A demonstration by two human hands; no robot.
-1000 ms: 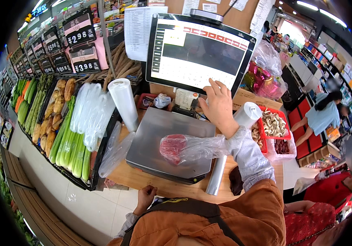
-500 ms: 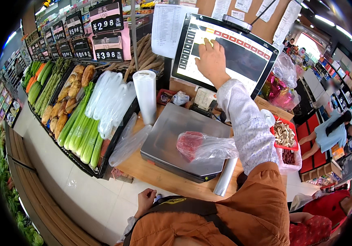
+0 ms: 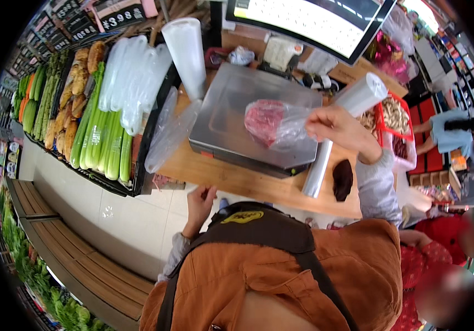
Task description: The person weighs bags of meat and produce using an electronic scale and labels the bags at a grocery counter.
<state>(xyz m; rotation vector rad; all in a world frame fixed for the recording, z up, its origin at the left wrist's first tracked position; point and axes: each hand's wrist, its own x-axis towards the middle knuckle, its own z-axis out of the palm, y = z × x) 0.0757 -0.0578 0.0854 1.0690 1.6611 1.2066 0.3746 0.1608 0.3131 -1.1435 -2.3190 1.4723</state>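
Observation:
A clear plastic bag of red meat (image 3: 264, 122) lies on the flat metal plate of a weighing scale (image 3: 226, 116). My right hand (image 3: 343, 131) is at the loose, twisted end of that bag, at the plate's right side, with its fingers pinched on the plastic. My left hand (image 3: 199, 208) hangs low in front of the counter's near edge, its fingers curled together and nothing visible in them. Behind the scale stands the lit touchscreen (image 3: 308, 25), cut off by the picture's top edge.
Upright at the left is a roll of plastic bags (image 3: 186, 58); another roll (image 3: 364, 91) leans at the right. Celery (image 3: 101, 138) fills a display to the left. A dark, limp-looking object (image 3: 342, 181) lies on the wooden counter (image 3: 237, 185). Dried goods fill a red basket (image 3: 397, 117).
My right hand has come down from the touchscreen to the bag's end. The view has tilted downward. My left hand stays low, fingers curled.

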